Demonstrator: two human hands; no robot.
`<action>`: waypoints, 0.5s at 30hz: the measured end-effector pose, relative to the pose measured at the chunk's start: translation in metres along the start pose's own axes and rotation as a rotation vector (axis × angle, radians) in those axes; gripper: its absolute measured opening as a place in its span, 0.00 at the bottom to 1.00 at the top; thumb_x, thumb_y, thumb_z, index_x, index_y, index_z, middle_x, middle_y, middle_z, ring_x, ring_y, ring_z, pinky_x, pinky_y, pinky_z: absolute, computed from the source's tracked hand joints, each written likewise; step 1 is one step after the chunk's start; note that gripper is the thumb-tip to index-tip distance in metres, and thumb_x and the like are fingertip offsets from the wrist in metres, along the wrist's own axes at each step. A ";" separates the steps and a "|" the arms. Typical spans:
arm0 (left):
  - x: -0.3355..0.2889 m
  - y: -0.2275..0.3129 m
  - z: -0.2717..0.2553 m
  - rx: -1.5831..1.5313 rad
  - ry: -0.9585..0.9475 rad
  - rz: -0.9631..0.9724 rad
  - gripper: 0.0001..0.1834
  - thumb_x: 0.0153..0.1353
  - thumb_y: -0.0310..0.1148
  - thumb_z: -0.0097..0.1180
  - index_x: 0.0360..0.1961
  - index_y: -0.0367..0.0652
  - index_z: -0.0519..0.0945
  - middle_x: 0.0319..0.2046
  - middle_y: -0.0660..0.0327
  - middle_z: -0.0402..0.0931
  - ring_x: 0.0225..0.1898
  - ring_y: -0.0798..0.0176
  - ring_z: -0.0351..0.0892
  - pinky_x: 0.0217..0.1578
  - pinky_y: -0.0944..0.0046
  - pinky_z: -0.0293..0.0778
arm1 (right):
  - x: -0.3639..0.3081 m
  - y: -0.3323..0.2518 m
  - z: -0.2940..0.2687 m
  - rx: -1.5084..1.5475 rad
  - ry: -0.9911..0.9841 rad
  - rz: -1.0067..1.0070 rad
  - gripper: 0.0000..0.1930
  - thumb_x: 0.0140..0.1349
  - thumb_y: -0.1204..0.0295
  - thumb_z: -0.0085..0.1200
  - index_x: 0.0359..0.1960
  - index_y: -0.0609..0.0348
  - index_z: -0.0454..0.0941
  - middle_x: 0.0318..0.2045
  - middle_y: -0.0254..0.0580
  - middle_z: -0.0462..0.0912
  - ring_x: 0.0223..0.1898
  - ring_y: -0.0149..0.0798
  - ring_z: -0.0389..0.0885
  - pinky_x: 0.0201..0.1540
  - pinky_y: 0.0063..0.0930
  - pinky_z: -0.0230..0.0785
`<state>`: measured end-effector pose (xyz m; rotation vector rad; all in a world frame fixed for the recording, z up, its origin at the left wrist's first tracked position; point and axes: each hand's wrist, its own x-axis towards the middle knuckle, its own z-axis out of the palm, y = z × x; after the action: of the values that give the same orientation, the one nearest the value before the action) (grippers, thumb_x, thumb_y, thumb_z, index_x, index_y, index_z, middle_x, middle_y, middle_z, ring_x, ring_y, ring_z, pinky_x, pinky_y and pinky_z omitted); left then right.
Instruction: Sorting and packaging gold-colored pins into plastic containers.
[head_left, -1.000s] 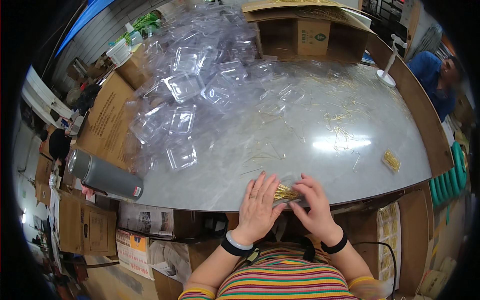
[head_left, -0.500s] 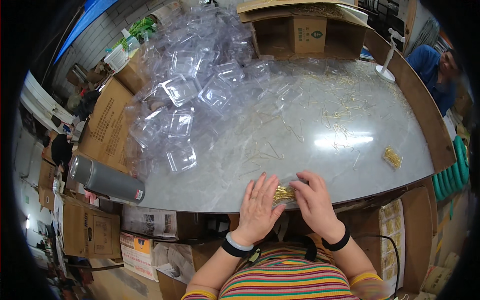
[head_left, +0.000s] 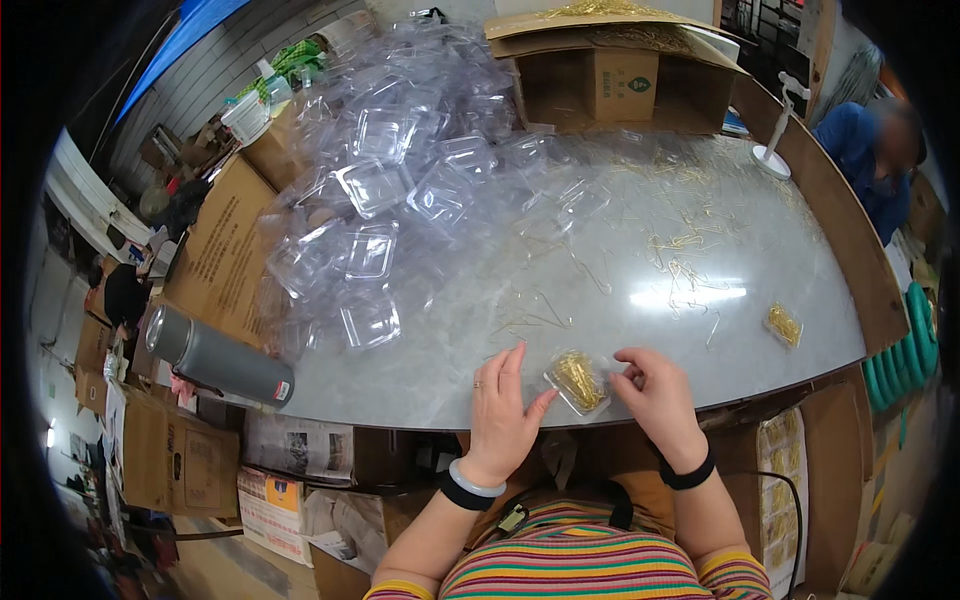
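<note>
A small clear plastic box (head_left: 579,381) filled with thin gold pins lies on the grey table (head_left: 620,260) near its front edge. My left hand (head_left: 503,410) rests flat just left of the box, thumb touching its corner. My right hand (head_left: 654,392) sits at the box's right side, fingertips against it. Loose gold pins (head_left: 680,255) are scattered over the table's middle and right. A big heap of empty clear boxes (head_left: 385,180) covers the table's left and back.
A grey flask (head_left: 218,358) lies at the table's left front edge. Another filled box (head_left: 784,324) lies at the right. An open cardboard carton (head_left: 610,70) stands at the back. A person in blue (head_left: 870,150) sits at the far right. Cardboard boxes line the left.
My hands have spread apart slightly, uncovering the pin-filled box between them. The view has shifted a little.
</note>
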<state>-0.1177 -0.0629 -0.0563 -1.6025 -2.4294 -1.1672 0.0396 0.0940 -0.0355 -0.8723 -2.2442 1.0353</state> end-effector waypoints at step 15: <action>-0.001 0.016 0.026 0.031 -0.047 0.155 0.35 0.62 0.45 0.65 0.62 0.30 0.71 0.66 0.41 0.65 0.67 0.36 0.63 0.67 0.44 0.59 | 0.003 -0.010 0.004 -0.004 0.165 -0.027 0.06 0.64 0.72 0.61 0.39 0.60 0.84 0.33 0.46 0.83 0.28 0.43 0.82 0.32 0.33 0.73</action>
<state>-0.0948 -0.0454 -0.0658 -1.7912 -2.2881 -1.0755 0.0313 0.0891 -0.0290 -0.8932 -2.1158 0.9123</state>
